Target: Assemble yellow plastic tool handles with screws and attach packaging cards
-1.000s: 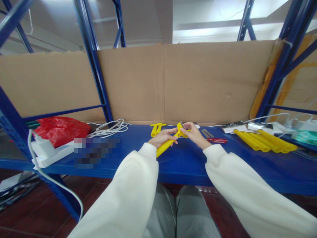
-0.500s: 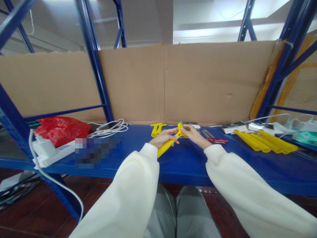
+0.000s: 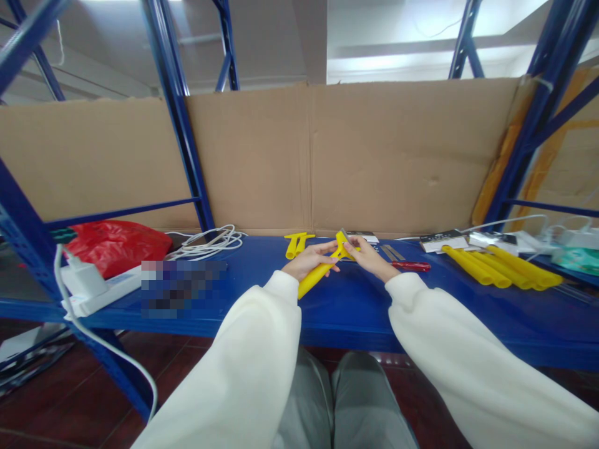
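Print on the black-and-white card, near the blue tabletop's back edge toward the right, is too small to read. Mid-tabletop, the left hand, fingers curled, holds a yellow T-shaped tool; the right hand's fingers pinch its head. Cardboard lines the back edge.

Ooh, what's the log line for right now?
left hand: holds yellow tool by handle | right hand: holds its head end | on blue shelf: yellow T-shaped pieces, red tool, yellow tubes

Red bag beside coiled white cable
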Demonstrator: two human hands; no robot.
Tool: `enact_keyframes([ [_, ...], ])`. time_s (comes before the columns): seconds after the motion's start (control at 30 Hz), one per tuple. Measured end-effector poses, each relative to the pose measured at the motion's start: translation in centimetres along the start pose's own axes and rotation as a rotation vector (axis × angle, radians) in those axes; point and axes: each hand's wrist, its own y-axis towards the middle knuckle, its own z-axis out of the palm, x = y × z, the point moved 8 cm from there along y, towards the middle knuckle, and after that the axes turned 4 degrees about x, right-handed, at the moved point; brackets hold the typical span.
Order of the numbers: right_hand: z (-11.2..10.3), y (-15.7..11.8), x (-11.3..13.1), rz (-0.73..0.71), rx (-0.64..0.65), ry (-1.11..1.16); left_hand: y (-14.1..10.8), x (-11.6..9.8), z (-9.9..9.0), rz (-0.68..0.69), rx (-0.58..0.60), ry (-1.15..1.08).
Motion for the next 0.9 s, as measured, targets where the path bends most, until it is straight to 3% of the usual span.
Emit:
enact_keyframes([
  [0.2,-1.1,0.0,0.3,-0.026,-0.046,-0.195,0.2,0.2,-0.7,-0.013,-0.103,-0.073],
  [0.47,-7.7,-0.7,1.2,-0.007,-0.131,-0.795,-0.2,1.0,-3.6,-0.059,-0.454,-0.122],
  [0.53,-9.5,-1.1,0.3,0.067,-0.082,-0.862,-0.5,0.9,-3.7,-0.083,-0.497,-0.115],
  [0.67,-11.6,-2.0,-2.0,0.206,0.139,-0.859,-0.8,0.9,-3.5,-0.134,-0.527,-0.077],
  [0.9,-12.2,-3.4,-3.1,0.357,0.296,-0.838,-0.6,1.5,-3.5,-0.163,-0.498,-0.051],
])
